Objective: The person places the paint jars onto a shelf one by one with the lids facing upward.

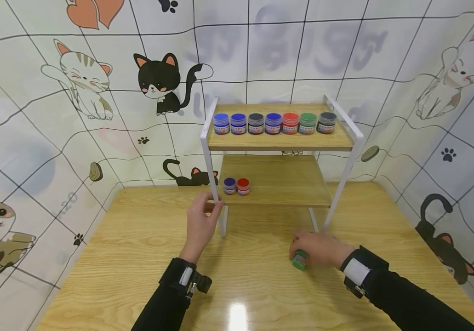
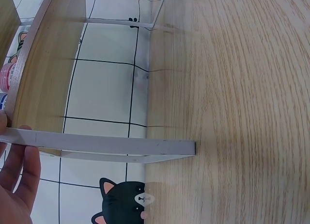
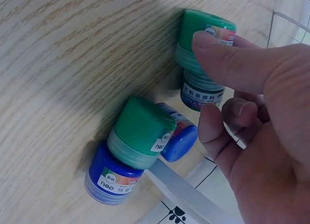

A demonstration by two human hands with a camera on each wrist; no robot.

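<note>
My left hand (image 1: 201, 223) grips the left upright of a two-tier shelf rack (image 1: 278, 148) beside its lower board; in the left wrist view its fingers (image 2: 30, 168) curl around the white frame (image 2: 121, 145). Low over the table by the rack's right leg, my right hand (image 1: 319, 248) holds a small green paint jar (image 1: 300, 260). In the right wrist view, thumb and forefinger pinch a green jar (image 3: 193, 32), with a darker green jar (image 3: 198, 93) against it. Close by, another green jar (image 3: 140, 129) and two blue jars (image 3: 114, 178) sit together, mostly hidden by my hand in the head view.
Several blue, black, red and green jars stand in a row on the top board (image 1: 280, 142). On the lower board (image 1: 282, 184), a purple jar (image 1: 230, 185) and a red jar (image 1: 243, 186) are at the left. A cat-print wall covering (image 1: 278, 55) surrounds the wooden table (image 1: 137, 257).
</note>
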